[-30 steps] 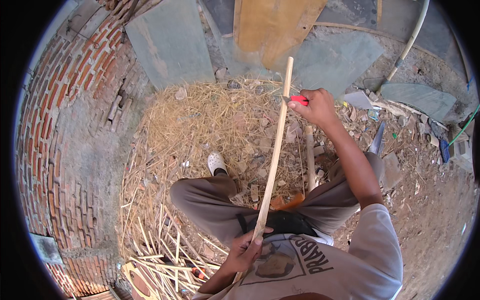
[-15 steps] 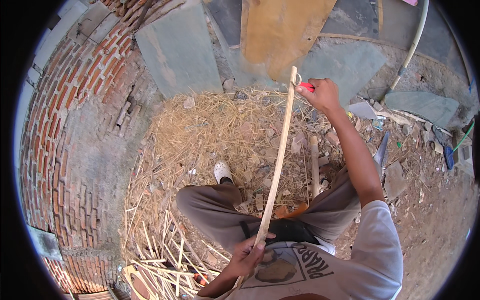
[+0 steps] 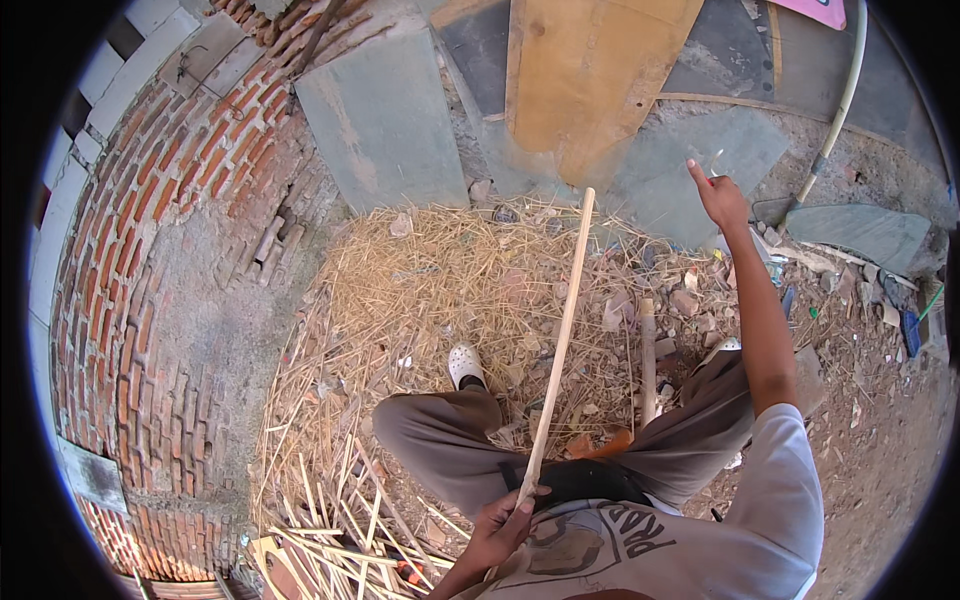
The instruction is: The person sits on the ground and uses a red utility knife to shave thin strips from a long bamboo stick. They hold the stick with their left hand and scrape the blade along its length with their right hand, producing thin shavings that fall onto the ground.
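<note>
A long, pale stripped stick [image 3: 566,340] slants up and away from my lap. My left hand [image 3: 497,527] is closed round its lower part, close against my shirt. Beyond the stick's far end and off to the right, my right hand [image 3: 724,205] is raised and apart from it. Those fingers are wrapped round a small red-handled tool [image 3: 713,181], mostly hidden by the hand; its blade cannot be made out. A thin pale curl [image 3: 715,159], perhaps a shaving, shows just above the hand.
Dry straw and shavings [image 3: 420,270] cover the ground ahead. Split sticks [image 3: 340,535] lie piled at lower left, with an orange-and-black object [image 3: 410,572] among them. A brick wall [image 3: 130,340] rises on the left. Sheets [image 3: 380,120] and a pale pole [image 3: 840,110] lean at the back.
My right hand, with the red-handled tool, has moved off the stick's far end to the right. My left hand still grips the stick's lower part. The whole view has shifted slightly.
</note>
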`<move>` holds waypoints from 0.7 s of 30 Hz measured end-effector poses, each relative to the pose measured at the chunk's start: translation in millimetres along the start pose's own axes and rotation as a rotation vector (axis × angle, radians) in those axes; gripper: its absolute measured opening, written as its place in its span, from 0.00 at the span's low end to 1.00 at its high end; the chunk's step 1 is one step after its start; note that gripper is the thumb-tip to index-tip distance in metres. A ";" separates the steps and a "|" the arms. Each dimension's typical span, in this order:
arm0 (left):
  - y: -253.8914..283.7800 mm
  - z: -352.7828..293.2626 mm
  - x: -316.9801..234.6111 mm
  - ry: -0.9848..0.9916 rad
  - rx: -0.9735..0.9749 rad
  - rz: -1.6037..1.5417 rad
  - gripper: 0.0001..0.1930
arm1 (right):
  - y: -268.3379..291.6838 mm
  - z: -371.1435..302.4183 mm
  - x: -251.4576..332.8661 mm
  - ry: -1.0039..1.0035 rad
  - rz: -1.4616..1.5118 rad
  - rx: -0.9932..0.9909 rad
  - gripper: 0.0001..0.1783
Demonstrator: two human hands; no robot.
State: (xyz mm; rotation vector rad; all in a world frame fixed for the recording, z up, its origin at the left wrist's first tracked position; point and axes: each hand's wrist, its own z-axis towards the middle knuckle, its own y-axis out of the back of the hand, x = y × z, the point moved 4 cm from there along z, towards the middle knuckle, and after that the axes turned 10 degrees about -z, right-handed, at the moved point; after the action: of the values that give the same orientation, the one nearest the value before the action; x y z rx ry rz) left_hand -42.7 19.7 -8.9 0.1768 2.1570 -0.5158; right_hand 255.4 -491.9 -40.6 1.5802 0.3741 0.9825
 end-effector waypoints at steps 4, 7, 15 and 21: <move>3.1 30.8 3.4 -0.138 0.085 -0.019 0.18 | 9.0 -68.4 40.6 0.151 -0.071 0.107 0.49; 11.2 44.9 -3.6 -0.175 0.099 -0.028 0.18 | 18.9 -112.2 56.6 0.290 -0.056 0.141 0.45; 10.4 83.7 -38.7 -0.172 -0.034 -0.044 0.27 | 4.3 -224.2 121.9 0.903 0.018 0.118 0.38; -4.7 92.0 -50.6 -0.240 -0.025 0.041 0.28 | -11.2 -261.7 134.1 1.063 0.084 0.153 0.35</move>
State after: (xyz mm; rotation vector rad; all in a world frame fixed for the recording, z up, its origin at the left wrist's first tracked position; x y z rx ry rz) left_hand 54.2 -20.6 -15.1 0.1373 1.9215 -0.4619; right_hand 140.3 -223.1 -8.2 1.0782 1.1278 1.8506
